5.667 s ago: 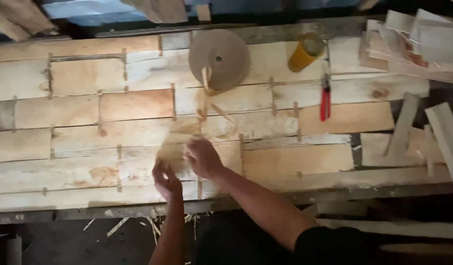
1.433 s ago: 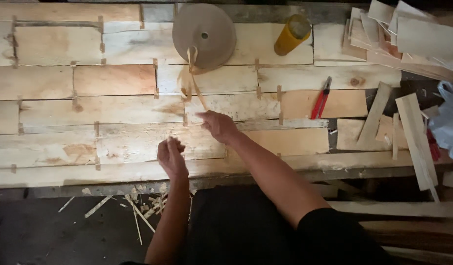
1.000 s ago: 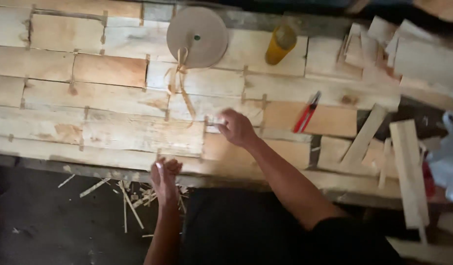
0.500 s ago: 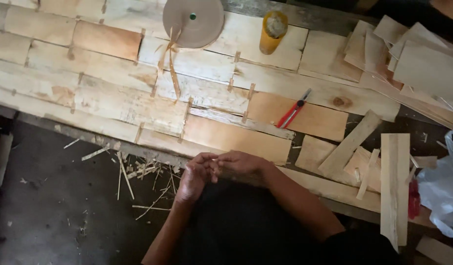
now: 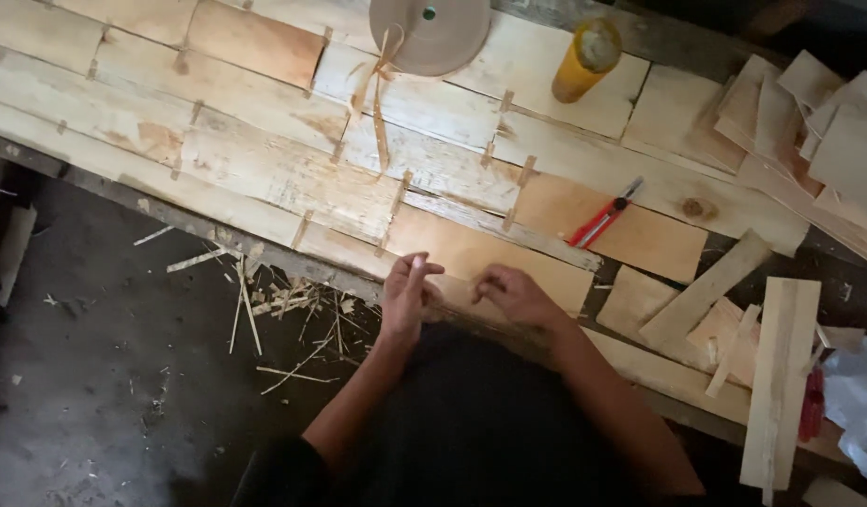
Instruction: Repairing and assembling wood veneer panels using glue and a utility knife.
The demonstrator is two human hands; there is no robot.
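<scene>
Both hands sit at the near edge of the wooden surface [image 5: 95, 160], over a sheet of pale veneer strips joined by short tape pieces [image 5: 292, 178]. The left hand [image 5: 405, 299] has its fingers loosely curled, thumb and forefinger close together; whether they pinch anything, I cannot tell. The right hand [image 5: 513, 296] rests curled on the sheet's orange-brown panel [image 5: 471, 258], its grip clamped on nothing visible. Farther back lie a round roll of brown paper tape [image 5: 433, 33], a yellow cylindrical bottle [image 5: 583, 61] and a red utility knife [image 5: 604, 212].
</scene>
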